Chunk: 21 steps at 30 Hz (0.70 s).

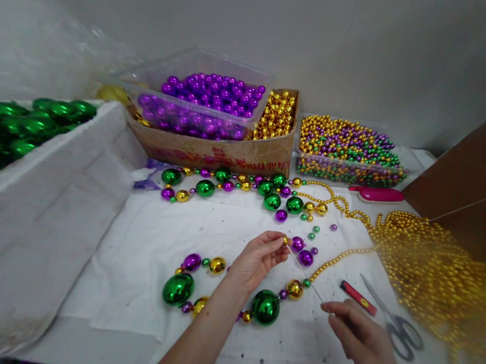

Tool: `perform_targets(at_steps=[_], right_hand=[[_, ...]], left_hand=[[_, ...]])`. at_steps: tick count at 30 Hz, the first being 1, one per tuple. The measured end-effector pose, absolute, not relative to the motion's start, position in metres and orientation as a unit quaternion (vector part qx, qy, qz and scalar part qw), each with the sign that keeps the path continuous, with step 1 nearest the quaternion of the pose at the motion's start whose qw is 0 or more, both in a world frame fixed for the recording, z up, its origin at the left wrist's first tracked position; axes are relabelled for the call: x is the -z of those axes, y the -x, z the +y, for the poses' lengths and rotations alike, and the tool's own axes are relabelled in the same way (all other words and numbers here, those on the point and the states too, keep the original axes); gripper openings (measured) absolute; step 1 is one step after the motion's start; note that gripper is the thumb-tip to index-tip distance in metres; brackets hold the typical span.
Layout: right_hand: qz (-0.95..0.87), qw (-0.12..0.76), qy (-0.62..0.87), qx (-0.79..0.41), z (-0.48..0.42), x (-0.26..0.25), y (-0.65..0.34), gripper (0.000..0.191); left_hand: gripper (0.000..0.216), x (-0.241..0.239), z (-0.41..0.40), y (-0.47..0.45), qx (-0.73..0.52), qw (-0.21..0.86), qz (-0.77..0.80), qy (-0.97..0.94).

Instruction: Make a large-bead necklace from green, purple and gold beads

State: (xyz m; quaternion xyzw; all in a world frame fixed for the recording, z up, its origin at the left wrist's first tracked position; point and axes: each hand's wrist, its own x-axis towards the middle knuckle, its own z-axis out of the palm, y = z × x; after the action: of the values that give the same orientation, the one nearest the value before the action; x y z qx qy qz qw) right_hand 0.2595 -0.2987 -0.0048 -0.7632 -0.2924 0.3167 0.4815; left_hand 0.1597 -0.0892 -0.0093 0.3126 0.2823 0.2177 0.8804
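Your left hand [261, 258] pinches a small gold bead [285, 240] between thumb and fingertips, its grip narrowed right down; whether the bead is threaded is too small to tell. A fine thread [317, 295] runs from that bead to your right hand [355, 329], whose fingertips are closed on it, so the grip there is narrow too. What matters is that line: from the bead, your right hand sits between four and five o'clock, and the thread's long axis points the same way, looking straight. The left hand is at the bead; the right is well apart from it. Two loose purple beads [305, 257] lie just beside the left fingertips, toward four o'clock. The bead strand [265, 307] rests on the white cloth [138, 239] around six to eight o'clock, partly hidden by your left forearm.
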Motion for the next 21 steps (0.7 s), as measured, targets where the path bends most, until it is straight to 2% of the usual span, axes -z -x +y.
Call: perform_targets(at_steps=[8,15,18,21], right_hand=[[-0.259,0.518,0.747,-0.328,-0.290,0.007,-0.260,0.023],[-0.234,0.587,0.709,-0.314,-0.270,-0.016,-0.267,0.021],[-0.198,0.607,0.712,-0.292,-0.270,-0.020,-0.273,0.020],[-0.162,0.620,0.714,-0.282,-0.276,-0.021,-0.279,0.022]], left_hand=[[0.025,-0.005,-0.097,-0.162,-0.207,0.868,0.250,-0.376],[0.032,-0.026,-0.089,-0.155,-0.183,0.845,0.164,-0.476],[0.031,-0.033,-0.073,-0.136,-0.220,0.802,0.198,-0.520],[0.027,-0.037,-0.048,-0.100,-0.316,0.739,0.278,-0.526]])
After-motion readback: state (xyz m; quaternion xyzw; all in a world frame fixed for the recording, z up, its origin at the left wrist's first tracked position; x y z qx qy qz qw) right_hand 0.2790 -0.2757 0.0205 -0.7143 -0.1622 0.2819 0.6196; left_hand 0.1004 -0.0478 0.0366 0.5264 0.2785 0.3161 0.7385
